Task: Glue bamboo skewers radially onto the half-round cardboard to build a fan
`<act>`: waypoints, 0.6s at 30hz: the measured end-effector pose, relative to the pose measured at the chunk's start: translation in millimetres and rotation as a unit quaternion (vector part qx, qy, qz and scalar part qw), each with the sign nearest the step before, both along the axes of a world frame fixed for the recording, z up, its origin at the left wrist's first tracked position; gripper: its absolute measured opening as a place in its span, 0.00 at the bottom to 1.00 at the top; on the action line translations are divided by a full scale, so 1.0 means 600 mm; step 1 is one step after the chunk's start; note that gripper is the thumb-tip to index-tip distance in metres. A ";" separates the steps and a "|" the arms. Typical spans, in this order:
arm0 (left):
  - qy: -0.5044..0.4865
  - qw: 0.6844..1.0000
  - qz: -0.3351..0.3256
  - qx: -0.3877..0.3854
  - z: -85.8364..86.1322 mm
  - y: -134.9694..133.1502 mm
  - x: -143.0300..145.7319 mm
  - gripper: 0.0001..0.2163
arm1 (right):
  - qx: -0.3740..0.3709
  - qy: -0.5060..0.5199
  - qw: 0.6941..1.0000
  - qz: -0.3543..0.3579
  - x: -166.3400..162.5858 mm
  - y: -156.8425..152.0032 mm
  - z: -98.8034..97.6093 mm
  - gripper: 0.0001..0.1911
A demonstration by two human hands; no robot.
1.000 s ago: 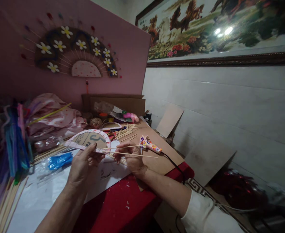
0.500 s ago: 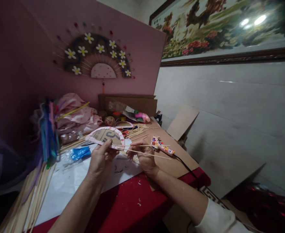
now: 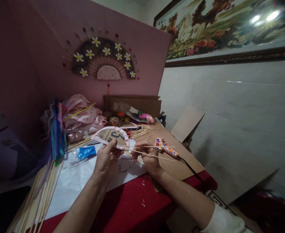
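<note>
My left hand [image 3: 106,158] pinches the lower edge of a half-round cardboard piece [image 3: 110,136] trimmed in pink and printed with a dark "5". My right hand [image 3: 147,158] is closed on two thin bamboo sticks [image 3: 157,156] that point right; their left ends reach the cardboard edge. Both hands hover over white paper [image 3: 72,184] on a red table [image 3: 132,207].
A glue gun [image 3: 166,148] covered in coloured dots lies on brown cardboard [image 3: 181,165], its black cord running off the table. Loose bamboo sticks [image 3: 38,200] lie at the left. A blue plastic bag [image 3: 85,151], pink cloth [image 3: 80,113] and a decorated fan [image 3: 103,60] on the pink board lie behind.
The view has swung left, so everything sits further right in the picture. Both hands keep their hold on the cardboard piece and the sticks.
</note>
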State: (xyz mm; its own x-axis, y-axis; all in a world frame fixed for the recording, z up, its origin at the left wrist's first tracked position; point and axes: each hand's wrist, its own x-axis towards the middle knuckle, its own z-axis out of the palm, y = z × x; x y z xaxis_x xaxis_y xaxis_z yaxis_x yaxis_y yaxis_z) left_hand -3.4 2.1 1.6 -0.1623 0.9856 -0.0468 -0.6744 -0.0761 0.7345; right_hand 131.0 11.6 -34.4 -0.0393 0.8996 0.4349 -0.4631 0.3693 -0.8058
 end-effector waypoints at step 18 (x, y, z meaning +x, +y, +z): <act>-0.030 0.999 -0.007 -0.013 0.010 0.003 -0.012 0.03 | -0.031 -0.025 0.998 0.050 0.012 0.001 0.013 0.13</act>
